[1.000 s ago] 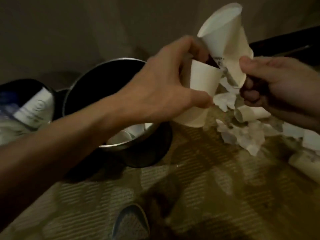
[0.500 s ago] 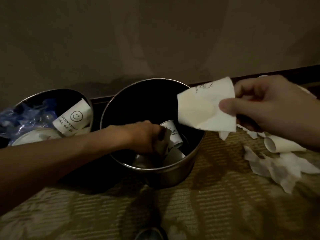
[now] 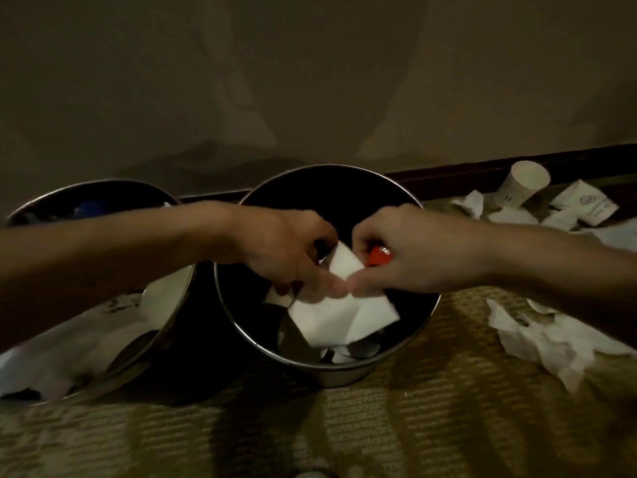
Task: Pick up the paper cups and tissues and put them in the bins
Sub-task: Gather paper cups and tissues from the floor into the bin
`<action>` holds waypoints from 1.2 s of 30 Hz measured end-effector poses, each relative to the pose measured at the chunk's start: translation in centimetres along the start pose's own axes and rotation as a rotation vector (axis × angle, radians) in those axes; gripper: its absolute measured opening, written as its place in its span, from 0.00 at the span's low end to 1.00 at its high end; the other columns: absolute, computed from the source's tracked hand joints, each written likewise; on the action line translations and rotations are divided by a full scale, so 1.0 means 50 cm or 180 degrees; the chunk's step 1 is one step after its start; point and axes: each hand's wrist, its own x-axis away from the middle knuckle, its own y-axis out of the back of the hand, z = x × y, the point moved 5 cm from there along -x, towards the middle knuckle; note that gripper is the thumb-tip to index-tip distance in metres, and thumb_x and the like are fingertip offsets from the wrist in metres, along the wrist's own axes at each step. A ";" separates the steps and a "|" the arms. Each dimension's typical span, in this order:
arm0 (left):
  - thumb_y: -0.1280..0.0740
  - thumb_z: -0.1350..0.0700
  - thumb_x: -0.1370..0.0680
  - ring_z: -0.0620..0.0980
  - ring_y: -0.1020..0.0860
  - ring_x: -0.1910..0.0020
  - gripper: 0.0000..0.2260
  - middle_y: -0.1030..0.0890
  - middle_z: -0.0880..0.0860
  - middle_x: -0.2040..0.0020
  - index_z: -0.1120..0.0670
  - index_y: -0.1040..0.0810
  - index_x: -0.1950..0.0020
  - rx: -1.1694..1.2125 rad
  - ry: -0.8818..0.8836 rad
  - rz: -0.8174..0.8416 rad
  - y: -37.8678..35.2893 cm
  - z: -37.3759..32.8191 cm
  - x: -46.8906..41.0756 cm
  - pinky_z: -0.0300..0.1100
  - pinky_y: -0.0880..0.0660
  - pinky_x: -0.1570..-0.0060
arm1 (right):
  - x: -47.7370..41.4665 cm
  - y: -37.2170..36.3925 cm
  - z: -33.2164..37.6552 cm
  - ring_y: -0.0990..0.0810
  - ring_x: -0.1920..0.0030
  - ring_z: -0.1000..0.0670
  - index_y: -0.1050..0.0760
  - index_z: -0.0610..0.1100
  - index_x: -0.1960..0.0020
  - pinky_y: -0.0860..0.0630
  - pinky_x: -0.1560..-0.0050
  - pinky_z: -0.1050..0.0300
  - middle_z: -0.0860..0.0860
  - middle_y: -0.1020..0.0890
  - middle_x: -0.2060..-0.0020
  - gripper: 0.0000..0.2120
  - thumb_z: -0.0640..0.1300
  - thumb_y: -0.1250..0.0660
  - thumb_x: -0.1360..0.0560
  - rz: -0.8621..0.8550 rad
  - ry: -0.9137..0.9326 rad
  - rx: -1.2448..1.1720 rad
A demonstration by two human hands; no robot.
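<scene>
Pinched white paper (image 3: 344, 315), probably a flattened cup, with fingers of left hand (image 3: 286, 250) and right hand (image 3: 413, 250), inside the bin (image 3: 344, 376) mouth. Could have snagged on the near rim and spilled out if released unevenly.

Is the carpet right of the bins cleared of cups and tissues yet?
No, a paper cup and crumpled tissues lie on the carpet at the right.

left hand (image 3: 289, 257): fingers curled, pinching | right hand (image 3: 410, 260): curled, pinching | thumbs touching
</scene>
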 end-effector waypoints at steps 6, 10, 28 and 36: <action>0.28 0.45 0.26 0.45 0.18 0.55 0.15 0.17 0.46 0.56 0.51 0.22 0.44 -0.0772 0.0333 0.0134 -0.022 0.044 -0.026 0.37 0.22 0.56 | -0.034 -0.078 0.003 0.21 0.49 0.56 0.25 0.52 0.38 0.24 0.43 0.54 0.58 0.19 0.48 0.22 0.61 0.31 0.27 0.1181 -0.0381 -0.0142; 0.29 0.45 0.26 0.45 0.17 0.55 0.17 0.16 0.47 0.54 0.50 0.21 0.40 -0.0700 0.0305 0.0193 0.000 0.050 -0.021 0.38 0.20 0.54 | -0.031 -0.049 -0.005 0.28 0.41 0.57 0.41 0.57 0.25 0.31 0.43 0.62 0.60 0.29 0.37 0.36 0.63 0.31 0.28 0.1210 -0.0461 0.0019; 0.32 0.38 0.26 0.37 0.22 0.65 0.10 0.21 0.42 0.64 0.44 0.23 0.58 -0.1102 -0.0965 -0.0993 0.013 -0.361 -0.221 0.30 0.33 0.73 | 0.166 0.071 -0.421 0.16 0.63 0.56 0.20 0.52 0.53 0.23 0.70 0.65 0.56 0.15 0.61 0.07 0.54 0.31 0.26 0.0061 -0.1210 -0.1012; 0.33 0.43 0.23 0.49 0.27 0.41 0.22 0.26 0.51 0.37 0.48 0.30 0.32 -0.1035 -0.0305 0.0003 -0.279 -0.357 -0.457 0.41 0.30 0.46 | 0.311 -0.148 -0.705 0.24 0.50 0.55 0.25 0.53 0.47 0.27 0.56 0.64 0.53 0.22 0.46 0.15 0.56 0.26 0.30 -0.0329 -0.2083 -0.0717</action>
